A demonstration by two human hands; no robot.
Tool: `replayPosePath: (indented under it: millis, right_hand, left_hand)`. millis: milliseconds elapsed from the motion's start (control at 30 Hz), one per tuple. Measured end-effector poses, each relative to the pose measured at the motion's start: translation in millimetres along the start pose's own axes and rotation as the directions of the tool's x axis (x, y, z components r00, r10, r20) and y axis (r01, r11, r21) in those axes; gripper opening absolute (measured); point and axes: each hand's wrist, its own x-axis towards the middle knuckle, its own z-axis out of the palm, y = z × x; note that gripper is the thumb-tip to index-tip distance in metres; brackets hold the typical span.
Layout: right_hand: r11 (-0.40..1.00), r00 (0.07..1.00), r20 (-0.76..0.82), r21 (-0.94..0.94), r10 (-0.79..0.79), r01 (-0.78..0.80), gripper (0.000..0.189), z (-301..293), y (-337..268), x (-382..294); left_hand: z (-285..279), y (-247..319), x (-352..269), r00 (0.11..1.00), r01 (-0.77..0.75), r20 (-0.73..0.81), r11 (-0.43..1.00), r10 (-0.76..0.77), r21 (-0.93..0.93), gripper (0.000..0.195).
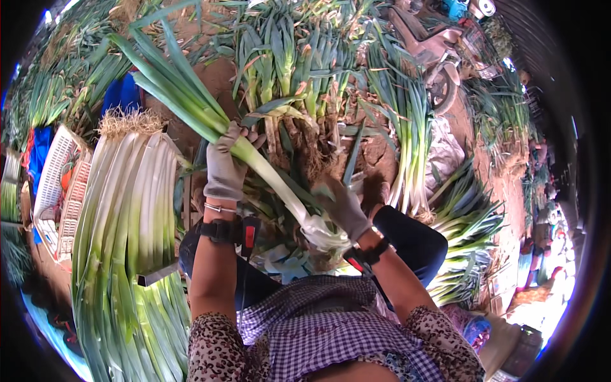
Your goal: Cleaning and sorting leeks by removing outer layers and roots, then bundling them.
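Observation:
My left hand [225, 162], in a pale work glove, is closed around the stalk of a long green onion [274, 179]. The onion slants across the middle, green leaves up to the left and white end down to the right. Loose, whitish outer layers [324, 233] hang bunched at that lower end. My right hand [342, 210], also gloved, is just above the bunched layers and is blurred. Whether its fingers grip anything is unclear. Beyond both hands stand uncleaned onions [286, 90] with brown, soil-covered roots.
Cleaned onions [124, 191] lie stacked at the left, roots away from me, beside a metal bar [157, 275]. Further left is a white plastic basket [57, 191]. More onions [460, 229] lie at the right. A parked two-wheeler [434, 52] stands at the far right.

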Motion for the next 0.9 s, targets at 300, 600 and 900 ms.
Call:
replayPosePath:
  millis: [300,600,900]
  right_hand:
    - [0.750,0.971,-0.005,0.634,-0.240,0.188,0.047,40.6,-82.8,65.6]
    - [0.894,0.868,-0.293,0.085,-0.400,0.441,0.040,57.3,-101.7,32.0]
    - [0.652,0.924,-0.091,0.683,-0.372,0.329,0.012,48.4,-80.4,19.6]
  left_hand:
    - [23.8,16.8,-17.6,0.983,-0.079,0.177,0.982,0.048,0.172,0.039]
    - [27.9,5.8,-15.9,0.970,-0.242,0.100,0.899,0.221,0.364,0.043]
    - [19.8,9.7,-6.1,0.945,-0.291,-0.003,0.844,0.328,0.451,0.036]
